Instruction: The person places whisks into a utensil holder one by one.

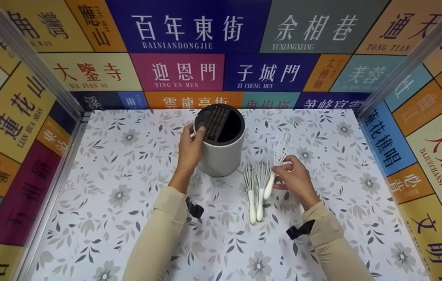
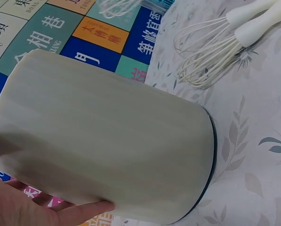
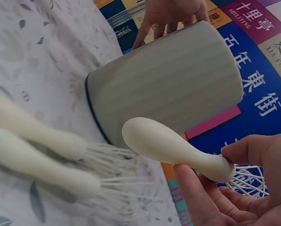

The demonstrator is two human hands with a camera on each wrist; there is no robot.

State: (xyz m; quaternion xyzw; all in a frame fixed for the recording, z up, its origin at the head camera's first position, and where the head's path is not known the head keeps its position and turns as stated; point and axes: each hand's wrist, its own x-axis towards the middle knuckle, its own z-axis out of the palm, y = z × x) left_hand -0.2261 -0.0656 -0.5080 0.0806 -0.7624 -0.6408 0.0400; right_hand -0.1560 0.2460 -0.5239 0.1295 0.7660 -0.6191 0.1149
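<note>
A light grey cylindrical holder (image 1: 222, 158) with a dark slotted top stands upright on the table. My left hand (image 1: 190, 150) rests against its left side, thumb at the rim; the left wrist view shows this hand (image 2: 32, 207) along the wall of the holder (image 2: 107, 132). My right hand (image 1: 295, 177) pinches a whisk (image 1: 269, 186) near the top of its white handle, wires pointing up and away. In the right wrist view, the fingers (image 3: 192, 188) hold that whisk (image 3: 164, 143). Two more whisks (image 1: 251, 207) (image 1: 260, 205) lie side by side, handles toward me.
Behind and partly hidden by my right hand is a small object with a pinkish-red edge (image 1: 279, 187). The flower-patterned tabletop (image 1: 119, 195) is bordered by printed panels (image 1: 189, 27) at the back and both sides.
</note>
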